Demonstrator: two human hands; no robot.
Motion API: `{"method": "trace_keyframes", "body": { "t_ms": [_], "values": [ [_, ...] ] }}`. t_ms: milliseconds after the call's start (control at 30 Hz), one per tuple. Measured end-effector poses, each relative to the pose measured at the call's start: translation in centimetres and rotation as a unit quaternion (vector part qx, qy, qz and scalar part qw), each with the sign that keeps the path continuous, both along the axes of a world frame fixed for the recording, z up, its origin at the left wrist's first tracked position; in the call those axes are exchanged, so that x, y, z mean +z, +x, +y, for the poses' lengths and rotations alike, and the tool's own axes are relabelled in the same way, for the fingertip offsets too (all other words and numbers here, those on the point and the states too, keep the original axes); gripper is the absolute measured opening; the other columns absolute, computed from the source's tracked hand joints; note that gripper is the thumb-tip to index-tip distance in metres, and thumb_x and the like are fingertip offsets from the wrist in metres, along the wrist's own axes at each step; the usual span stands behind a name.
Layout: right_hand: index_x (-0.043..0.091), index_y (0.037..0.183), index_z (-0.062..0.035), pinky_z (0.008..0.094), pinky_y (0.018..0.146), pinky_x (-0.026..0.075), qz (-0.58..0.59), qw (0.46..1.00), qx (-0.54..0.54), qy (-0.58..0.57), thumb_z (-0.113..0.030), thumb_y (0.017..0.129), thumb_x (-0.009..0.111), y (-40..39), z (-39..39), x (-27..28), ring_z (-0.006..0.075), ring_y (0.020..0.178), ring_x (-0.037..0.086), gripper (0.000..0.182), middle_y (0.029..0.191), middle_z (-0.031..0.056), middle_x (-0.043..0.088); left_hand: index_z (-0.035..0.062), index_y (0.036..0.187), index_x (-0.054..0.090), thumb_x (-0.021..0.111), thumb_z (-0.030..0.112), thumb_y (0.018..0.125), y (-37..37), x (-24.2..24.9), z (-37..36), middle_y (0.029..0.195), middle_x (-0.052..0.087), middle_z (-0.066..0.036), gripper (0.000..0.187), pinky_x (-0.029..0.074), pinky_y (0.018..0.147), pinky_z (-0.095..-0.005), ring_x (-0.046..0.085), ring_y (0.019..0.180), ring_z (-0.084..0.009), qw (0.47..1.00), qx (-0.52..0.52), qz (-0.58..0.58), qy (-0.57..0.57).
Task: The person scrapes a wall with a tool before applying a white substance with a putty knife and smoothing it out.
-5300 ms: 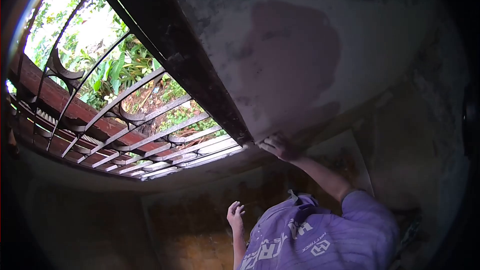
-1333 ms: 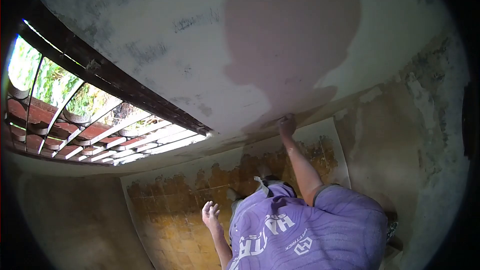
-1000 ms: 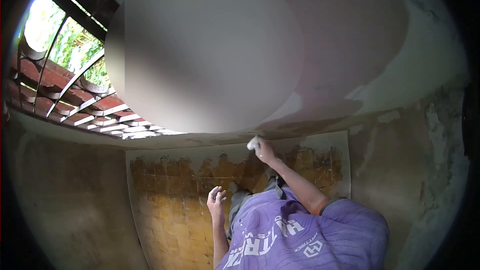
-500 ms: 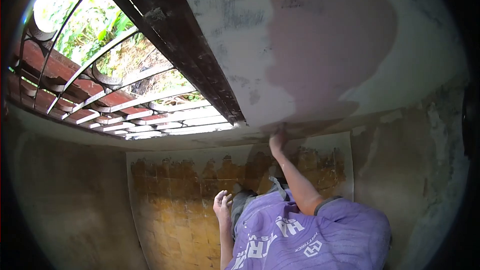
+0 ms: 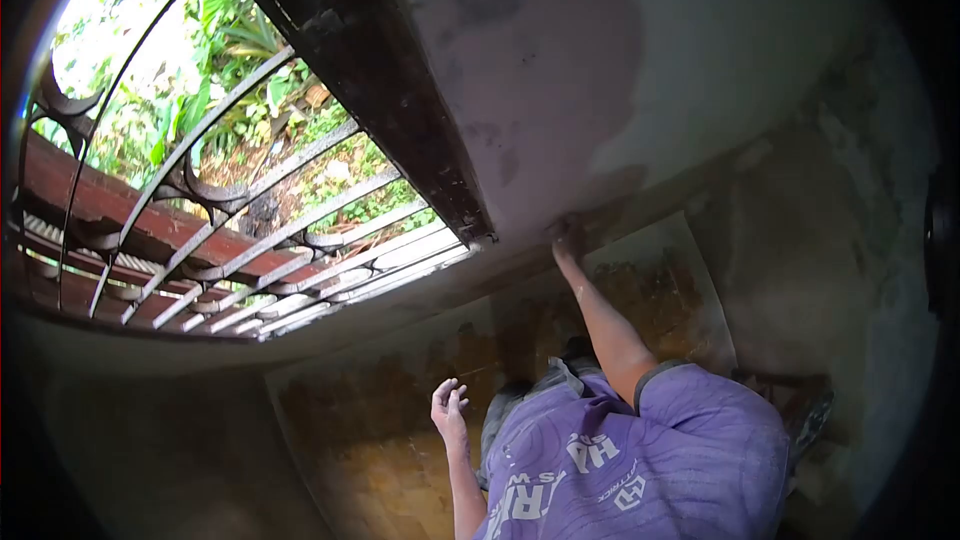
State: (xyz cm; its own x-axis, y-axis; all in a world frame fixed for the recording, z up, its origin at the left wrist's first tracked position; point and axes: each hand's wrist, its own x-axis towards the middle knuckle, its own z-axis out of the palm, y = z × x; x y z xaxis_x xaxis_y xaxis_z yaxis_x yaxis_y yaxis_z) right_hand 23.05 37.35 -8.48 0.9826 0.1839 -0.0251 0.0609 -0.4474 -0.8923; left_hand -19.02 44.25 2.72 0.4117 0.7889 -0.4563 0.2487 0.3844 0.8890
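My right hand (image 5: 567, 240) is stretched out to the pale wall (image 5: 700, 70) and presses on its lower part, just right of the window frame's corner. Its fingers look closed against the surface; anything under them is too dim to make out. Held low beside my body, my left hand (image 5: 450, 408) has loosely bent fingers with gaps between them and holds nothing. Whitish dust covers its fingertips. My purple shirt (image 5: 640, 460) fills the bottom of the view.
On the left is a window with a curved metal grille (image 5: 230, 200) and a dark frame (image 5: 370, 70); plants show outside. Below lies a yellowish tiled floor (image 5: 390, 470) with a pale border. A dark object (image 5: 805, 405) is partly visible right of my shoulder.
The view has tilted, and the shadow on the wall has shifted left. My right hand has moved slightly up along the wall. My left hand remains low and loosely bent.
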Motion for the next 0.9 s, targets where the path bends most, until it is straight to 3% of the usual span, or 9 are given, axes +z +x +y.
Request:
{"method": "trace_keyframes", "body": {
  "t_ms": [100,167,267,367,467,567,633,733,900],
  "values": [
    [0.058,0.100,0.0030,0.0464,0.086,0.046,-0.136,0.989,-0.053,0.005,-0.017,0.089,0.054,-4.0,4.5,-0.2,0.0440,0.100,0.058,0.024,0.101,0.0276,0.062,0.0037,0.126,0.053,0.054,0.012,0.097,-0.5,-0.4,1.4,0.125,0.060,-0.009,0.030,0.051,0.080,-0.0278,0.063,0.106,-0.0194,0.999,-0.037,-0.009,0.007],
    [0.059,0.099,0.0025,0.0466,0.086,0.046,-0.050,0.998,-0.046,0.019,-0.015,0.088,0.055,-4.9,5.1,1.7,0.0433,0.100,0.059,0.021,0.100,0.0267,0.062,0.0034,0.126,0.054,0.053,0.011,0.098,-0.4,0.4,2.6,0.124,0.060,-0.009,0.029,0.052,0.081,-0.0280,0.063,0.105,-0.0193,0.997,-0.069,-0.012,0.020],
    [0.058,0.105,0.0038,0.0478,0.077,0.048,-0.143,0.987,-0.065,0.043,-0.016,0.090,0.055,-4.4,5.2,-1.3,0.0456,0.088,0.060,0.025,0.093,0.0263,0.064,0.0014,0.124,0.055,0.053,0.007,0.097,-0.3,2.6,4.5,0.123,0.061,-0.011,0.027,0.052,0.081,-0.0280,0.064,0.105,-0.0199,0.992,-0.113,-0.011,0.057],
    [0.059,0.103,0.0034,0.0427,0.069,0.050,-0.197,0.974,-0.094,0.060,-0.018,0.092,0.058,-4.5,5.3,-1.8,0.0363,0.076,0.063,0.024,0.083,0.0201,0.064,0.0018,0.125,0.055,0.053,0.009,0.098,-0.4,4.4,6.5,0.124,0.060,-0.010,0.029,0.052,0.082,-0.0284,0.063,0.105,-0.0199,0.983,-0.152,0.003,0.102],
    [0.056,0.113,0.0027,0.0358,0.064,0.049,0.031,0.975,-0.138,0.174,-0.023,0.094,0.059,-3.4,6.5,-8.7,0.0242,0.070,0.062,0.032,0.090,0.0122,0.064,0.0013,0.124,0.055,0.053,0.007,0.097,-1.0,5.4,7.7,0.123,0.061,-0.010,0.027,0.051,0.082,-0.0283,0.063,0.105,-0.0195,0.981,-0.148,0.006,0.124],
    [0.049,0.125,0.0014,0.0302,0.062,0.048,0.029,0.960,-0.170,0.220,-0.031,0.096,0.059,-4.5,6.1,-5.9,0.0160,0.076,0.060,0.044,0.107,0.0110,0.061,0.0012,0.122,0.056,0.051,0.004,0.097,-0.1,6.0,8.2,0.120,0.062,-0.010,0.026,0.051,0.082,-0.0285,0.063,0.104,-0.0184,0.981,-0.139,-0.004,0.138],
    [0.046,0.129,0.0005,0.0397,0.073,0.048,-0.101,0.960,-0.244,0.092,-0.034,0.098,0.053,-4.4,7.7,-5.2,0.0272,0.086,0.057,0.047,0.120,0.0188,0.056,0.0012,0.122,0.056,0.050,0.003,0.096,1.1,6.0,8.7,0.119,0.062,-0.010,0.027,0.051,0.082,-0.0286,0.063,0.104,-0.0182,0.980,-0.133,-0.006,0.146],
    [0.049,0.123,0.0013,0.0452,0.080,0.046,-0.273,0.903,-0.328,-0.039,-0.031,0.097,0.051,-3.7,7.3,-2.9,0.0349,0.088,0.058,0.042,0.115,0.0214,0.058,0.0007,0.116,0.058,0.051,-0.003,0.093,4.9,7.1,8.7,0.122,0.058,-0.010,0.024,0.050,0.080,-0.0271,0.062,0.102,-0.0167,0.971,-0.121,-0.045,0.200],
    [0.053,0.114,0.0031,0.0467,0.080,0.045,-0.118,0.897,-0.417,0.085,-0.030,0.097,0.049,2.4,5.6,-8.4,0.0368,0.092,0.059,0.038,0.107,0.0241,0.061,-0.0004,0.103,0.060,0.051,-0.008,0.088,11.1,10.9,9.5,0.117,0.056,-0.011,0.020,0.049,0.082,-0.0282,0.057,0.105,-0.0206,0.901,-0.152,-0.086,0.398]
  ]
}}
